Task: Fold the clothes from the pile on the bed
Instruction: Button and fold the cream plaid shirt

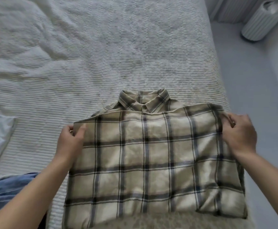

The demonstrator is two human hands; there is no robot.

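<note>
— Any label on the plaid shirt (151, 156)?
— I read none. It lies on the ribbed white bed (102, 55); my left hand (71, 138) and right hand (239, 134) pinch its folded edge. Grey floor (250, 96) beside the bed.

A beige plaid shirt (151, 156) lies on the white ribbed bed (102, 55), collar toward 12 o'clock. The left hand (72, 138) pinches its 9 o'clock corner; the right hand (239, 133) pinches the 3 o'clock corner.

Beige plaid shirt (153, 156), half-folded on bed (102, 55)
</note>
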